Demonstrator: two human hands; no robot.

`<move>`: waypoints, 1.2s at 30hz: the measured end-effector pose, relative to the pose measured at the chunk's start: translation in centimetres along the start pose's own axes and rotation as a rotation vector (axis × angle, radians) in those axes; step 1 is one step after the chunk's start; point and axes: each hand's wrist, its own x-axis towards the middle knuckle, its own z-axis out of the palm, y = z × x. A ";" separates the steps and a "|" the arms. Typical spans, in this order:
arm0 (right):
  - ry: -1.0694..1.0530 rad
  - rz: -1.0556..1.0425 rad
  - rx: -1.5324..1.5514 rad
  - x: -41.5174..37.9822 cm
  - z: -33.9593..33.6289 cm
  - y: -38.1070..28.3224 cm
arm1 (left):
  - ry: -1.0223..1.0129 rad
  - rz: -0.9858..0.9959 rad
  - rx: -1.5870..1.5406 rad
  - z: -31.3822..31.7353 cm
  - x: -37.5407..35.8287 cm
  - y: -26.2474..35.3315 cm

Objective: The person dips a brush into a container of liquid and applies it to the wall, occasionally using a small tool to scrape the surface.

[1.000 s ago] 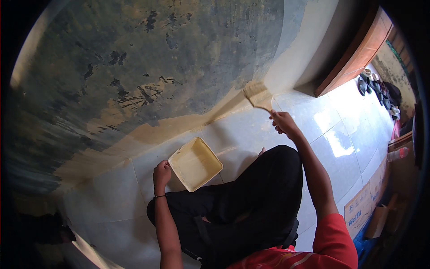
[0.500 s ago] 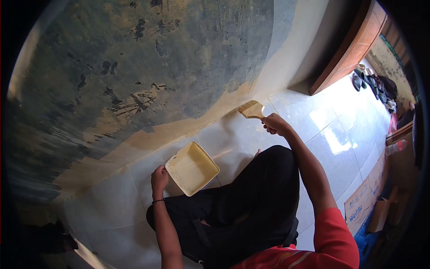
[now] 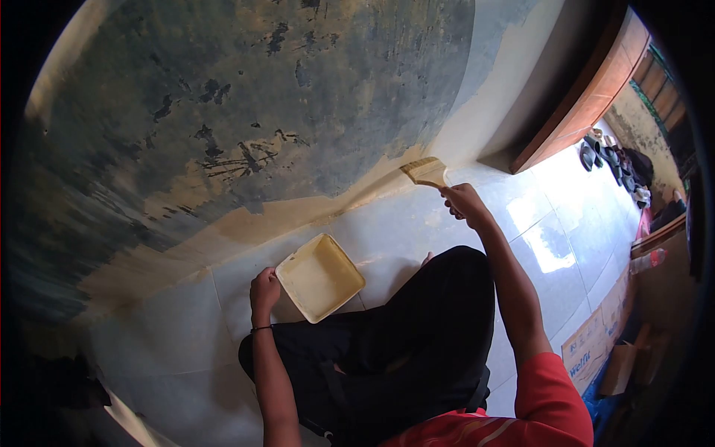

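Observation:
My right hand [image 3: 465,205] is closed around the handle of a wide paintbrush [image 3: 426,172], its bristles at the low part of the wall. The wall [image 3: 328,89] is dark grey-green and patchy, with a band of cream paint [image 3: 275,216] along its foot. My left hand [image 3: 265,289] grips the rim of a square, cream-coloured paint tub [image 3: 320,279], which is tilted towards me over the floor. Pale paint coats the inside of the tub. A dark band circles my left wrist.
Light tiles [image 3: 179,328] cover the floor, and my crossed legs [image 3: 417,328] fill the near middle. A wooden door [image 3: 588,89] stands at upper right, with several shoes [image 3: 614,160] beyond it. A printed cardboard box [image 3: 592,346] lies at right.
My right hand and the brush have risen slightly, and the bristles are turned more along the wall. The tub stays in my left hand. The view has shifted a little.

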 end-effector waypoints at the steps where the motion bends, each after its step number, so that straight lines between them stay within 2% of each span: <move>1: 0.000 -0.001 -0.002 -0.8 -0.2 -0.8 | 0.004 0.010 0.020 0.1 0.1 0.0; 12: 0.130 -0.290 0.214 -8.3 -4.8 -9.3 | 0.007 0.010 0.046 -0.1 -0.1 0.2; 20: 0.254 -0.606 0.359 -11.3 -6.9 -16.6 | -0.006 0.023 0.054 -0.1 -0.3 -0.1; 29: 0.206 -0.876 0.450 -9.5 -6.8 -22.5 | -0.001 0.015 0.051 -0.3 -0.5 0.2; 34: 0.241 -0.925 0.391 -7.7 -6.6 -24.2 | -0.002 -0.015 0.040 -0.4 -0.3 0.5; 36: 0.175 -0.890 0.425 -7.2 -6.4 -23.9 | -0.004 -0.016 0.038 -0.3 -0.2 0.5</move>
